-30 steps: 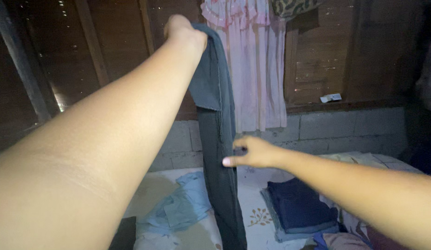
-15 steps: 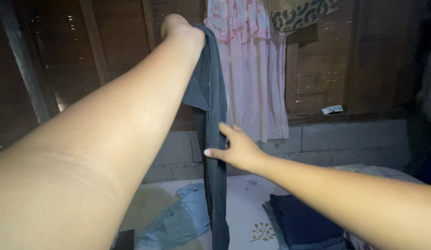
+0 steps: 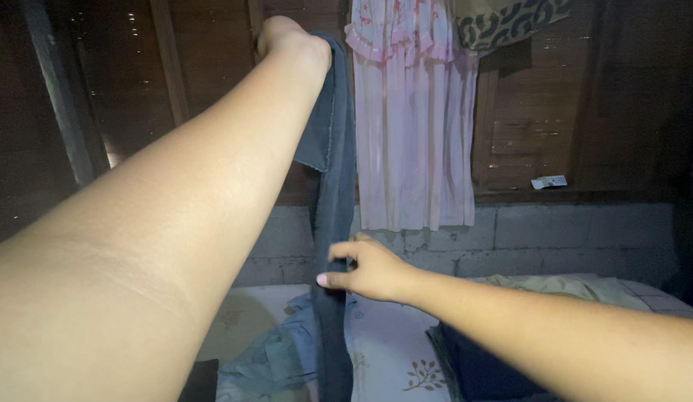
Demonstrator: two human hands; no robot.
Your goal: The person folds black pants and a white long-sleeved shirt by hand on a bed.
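My left hand [image 3: 291, 41] is raised high and grips the top of a long dark grey garment [image 3: 333, 193], which hangs straight down to the bed. My right hand [image 3: 359, 268] reaches in from the right and pinches the hanging cloth about halfway down, thumb and fingers closed on its edge. The lower end of the garment runs out of the bottom of the frame.
A pale pink dress [image 3: 413, 119] hangs on the wooden wall behind. Below lies a bed with a floral sheet [image 3: 395, 350], a crumpled light blue garment [image 3: 276, 357] and a folded stack of dark blue clothes [image 3: 473, 365]. A block wall [image 3: 555, 238] runs behind.
My right hand has moved down and left along the hanging garment and closed its fingers on it. The view has shifted slightly, and my left hand stays raised.
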